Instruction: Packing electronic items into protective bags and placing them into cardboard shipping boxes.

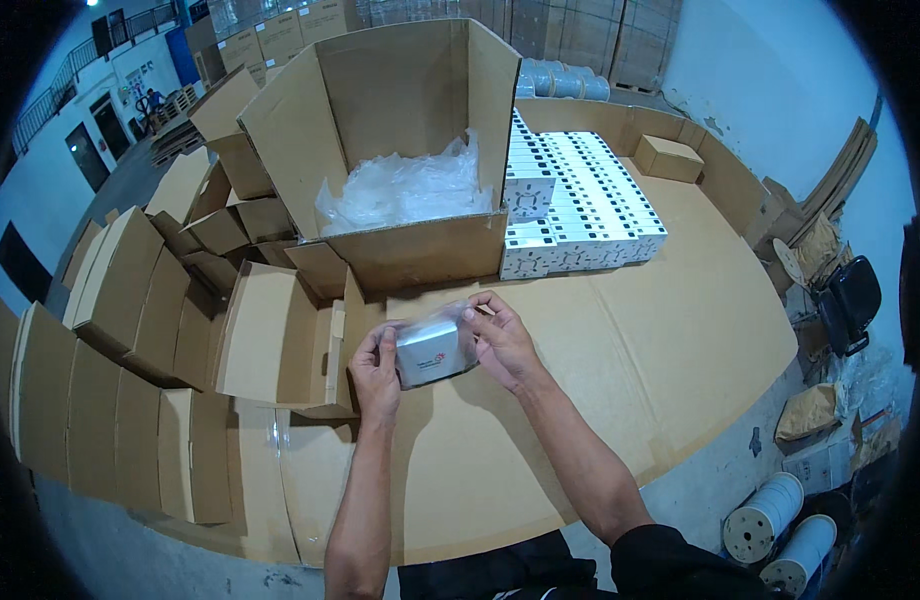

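Note:
A small white box-shaped item in a clear plastic bag (432, 352) is held up over the cardboard-covered table. My left hand (376, 372) grips the bag's left side, thumb on top. At the right upper corner, my right hand (504, 338) pinches the plastic between thumb and fingers. Just beyond my hands stands a large open carton (410, 255) with crumpled clear plastic bags (405, 188) in it. An open brown cardboard box (270, 335) lies next to my left hand.
Stacked white printed boxes (585, 200) stand right of the carton. Several brown boxes (130, 290) crowd the table's left side. A small closed carton (668, 158) sits at the far right, inside the raised cardboard edge (725, 170). Cable spools (765, 515) and a black chair (848, 300) are on the floor.

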Motion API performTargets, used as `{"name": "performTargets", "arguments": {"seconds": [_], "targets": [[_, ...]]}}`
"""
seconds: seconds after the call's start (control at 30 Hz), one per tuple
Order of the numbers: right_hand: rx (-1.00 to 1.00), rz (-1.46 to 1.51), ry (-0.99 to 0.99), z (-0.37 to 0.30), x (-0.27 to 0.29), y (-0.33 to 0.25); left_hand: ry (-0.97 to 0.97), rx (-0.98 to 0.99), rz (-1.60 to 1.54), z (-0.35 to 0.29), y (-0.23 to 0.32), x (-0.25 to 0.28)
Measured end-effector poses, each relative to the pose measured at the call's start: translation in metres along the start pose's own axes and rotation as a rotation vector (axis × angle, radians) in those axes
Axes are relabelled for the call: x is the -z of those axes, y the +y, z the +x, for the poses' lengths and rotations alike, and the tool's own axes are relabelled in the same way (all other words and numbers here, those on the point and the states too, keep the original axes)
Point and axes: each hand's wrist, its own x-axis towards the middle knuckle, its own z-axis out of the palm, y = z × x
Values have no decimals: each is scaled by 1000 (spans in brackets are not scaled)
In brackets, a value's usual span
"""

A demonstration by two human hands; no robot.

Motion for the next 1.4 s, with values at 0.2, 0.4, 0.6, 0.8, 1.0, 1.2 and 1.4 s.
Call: {"name": "performTargets", "arguments": {"seconds": [0.2,0.4,0.6,0.8,1.0,1.2,1.4], "targets": [[14,-41,-35,-4,-7,-6,-1,-10,-216,1,-2,-5],[35,-511,-76,-10,-12,-10,-61,-3,-194,-5,10,-16],[-52,-671,-110,-14,-7,-24,-170,123,3,-5,8,-4],[13,-674,-139,-14,-4,-34,-127,83,-66,-4,-3,-3],[44,-572,-112,-10,7,-23,25,141,-269,-8,-5,-12],[72,-573,-93,-6,13,-16,48,88,-323,-8,-6,-16],[143,-424,-109,-16,-12,-35,41,84,-316,-9,-5,-14]]}}
